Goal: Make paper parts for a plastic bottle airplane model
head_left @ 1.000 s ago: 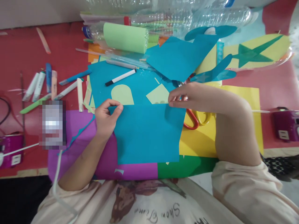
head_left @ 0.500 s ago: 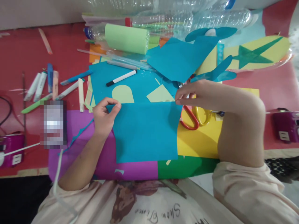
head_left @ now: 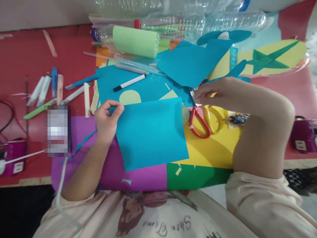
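Note:
My left hand (head_left: pixel 109 115) pinches the upper left corner of a rectangular blue sheet of paper (head_left: pixel 151 135) between thumb and fingers. The sheet hangs at a slight tilt, its right side unheld. Apart from it, my right hand (head_left: pixel 215 94) is over the blades of a pair of scissors (head_left: pixel 200 124), fingers loosely bent and holding nothing I can see. One scissor loop is red, the other yellow. Behind the sheet's top edge, a round-topped pale green paper piece (head_left: pixel 130 96) and another pale green piece (head_left: pixel 169 95) are partly covered.
Several markers (head_left: pixel 43 91) lie at the left, near a blurred phone (head_left: pixel 58 130) with a white cable. Plastic bottles (head_left: pixel 173 21) line the back, one wrapped in green paper (head_left: pixel 135 41). A folded blue sheet (head_left: pixel 193 61) and a yellow piece with a green star (head_left: pixel 269 59) lie back right.
My right hand has let go of the blue sheet's upper right corner and moved right, toward the scissors. The sheet's right side has swung up and left, while my left hand keeps its pinch.

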